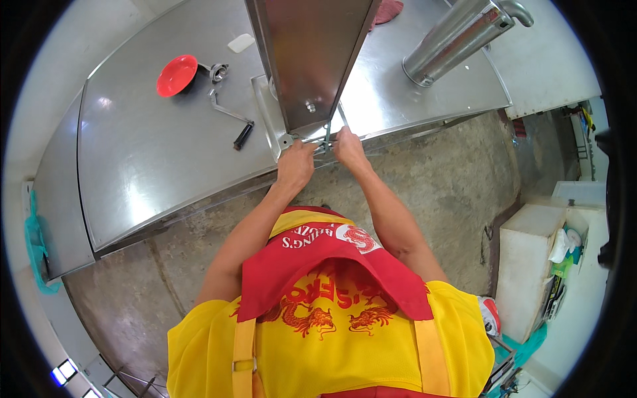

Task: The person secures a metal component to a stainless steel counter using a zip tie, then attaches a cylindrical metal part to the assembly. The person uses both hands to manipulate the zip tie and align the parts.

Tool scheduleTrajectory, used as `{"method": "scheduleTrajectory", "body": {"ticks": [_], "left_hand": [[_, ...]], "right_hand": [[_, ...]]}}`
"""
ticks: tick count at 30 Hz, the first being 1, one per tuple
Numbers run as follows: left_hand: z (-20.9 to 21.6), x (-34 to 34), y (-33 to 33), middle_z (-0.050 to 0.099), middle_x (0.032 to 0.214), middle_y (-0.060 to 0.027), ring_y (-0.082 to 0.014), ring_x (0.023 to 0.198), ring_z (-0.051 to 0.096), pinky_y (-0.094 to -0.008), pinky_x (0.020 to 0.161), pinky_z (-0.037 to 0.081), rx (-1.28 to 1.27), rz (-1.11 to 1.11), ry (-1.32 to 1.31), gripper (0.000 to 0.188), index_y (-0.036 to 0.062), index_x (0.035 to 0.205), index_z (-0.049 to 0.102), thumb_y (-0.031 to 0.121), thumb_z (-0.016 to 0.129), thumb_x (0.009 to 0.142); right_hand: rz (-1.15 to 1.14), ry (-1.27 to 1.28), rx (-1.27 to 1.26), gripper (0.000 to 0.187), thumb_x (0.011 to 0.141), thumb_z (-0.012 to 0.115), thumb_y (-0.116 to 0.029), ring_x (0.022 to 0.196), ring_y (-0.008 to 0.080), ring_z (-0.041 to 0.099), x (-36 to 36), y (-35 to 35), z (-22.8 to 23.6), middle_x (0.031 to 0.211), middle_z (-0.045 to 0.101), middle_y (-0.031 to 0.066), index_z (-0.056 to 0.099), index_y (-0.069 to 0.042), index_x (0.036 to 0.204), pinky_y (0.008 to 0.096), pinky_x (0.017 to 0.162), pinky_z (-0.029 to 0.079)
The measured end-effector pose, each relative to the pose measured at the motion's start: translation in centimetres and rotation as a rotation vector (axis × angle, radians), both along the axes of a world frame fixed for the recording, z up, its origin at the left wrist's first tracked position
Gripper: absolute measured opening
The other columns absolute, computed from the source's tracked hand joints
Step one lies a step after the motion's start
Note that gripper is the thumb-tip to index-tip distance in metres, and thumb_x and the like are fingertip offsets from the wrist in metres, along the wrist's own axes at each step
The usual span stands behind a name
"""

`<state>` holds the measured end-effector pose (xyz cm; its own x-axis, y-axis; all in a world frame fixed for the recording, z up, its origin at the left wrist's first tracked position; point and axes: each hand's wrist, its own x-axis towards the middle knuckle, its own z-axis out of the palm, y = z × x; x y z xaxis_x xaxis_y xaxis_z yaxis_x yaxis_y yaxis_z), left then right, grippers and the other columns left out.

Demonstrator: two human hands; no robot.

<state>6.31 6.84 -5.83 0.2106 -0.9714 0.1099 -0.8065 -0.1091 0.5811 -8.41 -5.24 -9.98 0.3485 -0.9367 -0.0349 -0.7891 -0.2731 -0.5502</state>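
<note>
A tall stainless-steel housing (317, 66) stands on a pale metal base (267, 109) at the front edge of the steel table. Both of my hands meet at the foot of this housing. My left hand (296, 162) is closed at its near left corner, and my right hand (350, 147) is closed at the right. Between them runs a thin greenish strip (328, 134), with some thin metal pieces beside it. My fingers hide most of what they pinch. Left of the base lies a bent metal crank handle (229, 111) with a black grip.
On the steel table (146, 152) are a red bowl (177, 75), a small metal ring fitting (217, 72), a white flat piece (240, 43) and a red cloth (387, 12). A long steel cylinder (452, 43) with a curved spout stands at right. A white cabinet (531, 265) is farther right.
</note>
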Motion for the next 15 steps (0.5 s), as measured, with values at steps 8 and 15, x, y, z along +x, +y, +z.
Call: {"method": "scheduleTrajectory", "body": {"ticks": [8,15], "left_hand": [[-0.4,1.1,-1.7,0.063,0.106,-0.0140,-0.0354,0.096,0.067,-0.0493,0.080,0.057,0.166,-0.240,-0.160,0.040,0.0219,0.123,0.069,0.008,0.057,0.088],[1.6,1.6,-3.0,0.066,0.101,-0.0163,-0.0318,0.095,0.069,-0.0458,0.077,0.058,0.213,-0.449,-0.485,0.027,0.0119,0.109,0.070,0.008,0.059,0.085]], "right_hand": [[0.016,-0.011,0.249,0.014,0.082,0.064,-0.008,0.077,0.0403,0.069,1.5,-0.6,0.3,0.077,0.069,0.0250,0.071,0.003,0.079,0.0462,0.072,0.055],[-0.059,-0.249,0.690,0.019,0.088,0.065,-0.016,0.060,0.0173,0.060,-0.3,-1.1,3.7,0.072,0.067,0.0115,0.068,0.001,0.094,0.0333,0.058,0.053]]}}
